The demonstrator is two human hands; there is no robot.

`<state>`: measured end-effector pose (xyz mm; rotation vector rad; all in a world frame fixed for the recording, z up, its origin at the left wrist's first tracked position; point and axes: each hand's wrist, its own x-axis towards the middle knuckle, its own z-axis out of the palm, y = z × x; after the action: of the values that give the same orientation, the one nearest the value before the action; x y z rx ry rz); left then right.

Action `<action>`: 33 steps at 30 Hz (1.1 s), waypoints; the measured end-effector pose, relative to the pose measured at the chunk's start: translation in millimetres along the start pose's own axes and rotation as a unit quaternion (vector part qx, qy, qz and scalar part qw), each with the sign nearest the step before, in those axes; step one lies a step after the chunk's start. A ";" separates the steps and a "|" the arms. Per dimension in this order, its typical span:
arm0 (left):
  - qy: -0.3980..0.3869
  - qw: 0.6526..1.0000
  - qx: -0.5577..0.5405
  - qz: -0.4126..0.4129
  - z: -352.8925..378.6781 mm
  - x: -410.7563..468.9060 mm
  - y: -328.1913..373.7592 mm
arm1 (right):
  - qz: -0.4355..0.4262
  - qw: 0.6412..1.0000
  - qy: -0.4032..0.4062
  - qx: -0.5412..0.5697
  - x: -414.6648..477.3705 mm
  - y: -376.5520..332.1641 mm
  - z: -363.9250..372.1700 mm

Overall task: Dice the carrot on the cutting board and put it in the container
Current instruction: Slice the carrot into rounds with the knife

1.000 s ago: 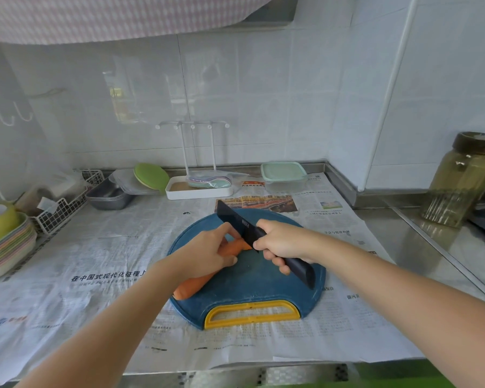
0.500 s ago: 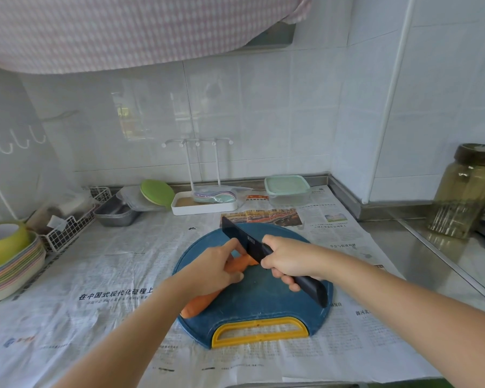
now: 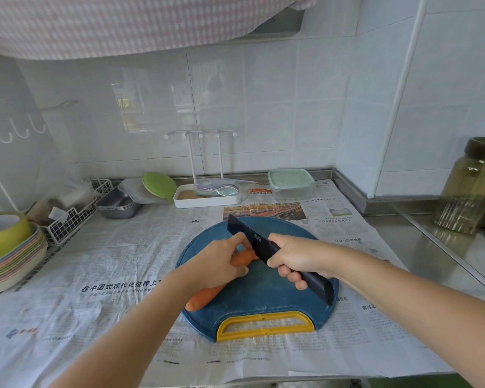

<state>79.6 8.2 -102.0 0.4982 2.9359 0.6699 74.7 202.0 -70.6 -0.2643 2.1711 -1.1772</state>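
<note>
Change: almost nothing on the board has moved in the last second; both hands, the blade and the carrot keep the same places, and only the view has lifted a little.
Meaning for the task: no cut piece shows, so I judge the first cut is still being set up or just starting, and all the dicing is ahead.
Carrot (image 3: 205, 296): lies whole on the blue cutting board (image 3: 263, 298), slanting from the board's near left edge towards its middle.
Left hand (image 3: 219, 261): lies over the carrot's middle, fingers curled down on it and thumb against its near side, pinning it to the board; both ends of the carrot stick out past the hand.
Right hand (image 3: 294, 257): fingers wrapped round the handle of the black knife (image 3: 247, 233).
Blade: crosses the carrot's far end, just beside the left fingertips; whether the edge has bitten in cannot be told.
Container (image 3: 291, 183): probably the clear box with a mint lid at the back of the worktop (image 3: 420, 247), lid on, well apart from the board.
Risk: the blade stands close to the holding fingers.
</note>
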 end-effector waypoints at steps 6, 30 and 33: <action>0.001 1.000 -0.007 -0.008 0.4 -0.7 -2.3 | -0.005 1.000 0.023 -0.004 4.9 16.1 19.6; 0.005 1.000 -0.001 -0.019 2.0 -1.0 -0.4 | -0.040 0.998 0.035 -0.024 -4.5 0.0 -0.8; 0.003 1.000 -0.001 -0.019 1.7 -1.0 0.1 | -0.036 0.999 0.035 -0.021 -5.3 -0.1 0.3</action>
<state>80.9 8.7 -103.5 0.4397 2.9419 0.6721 79.0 204.1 -68.2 -0.3273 2.2654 -1.1983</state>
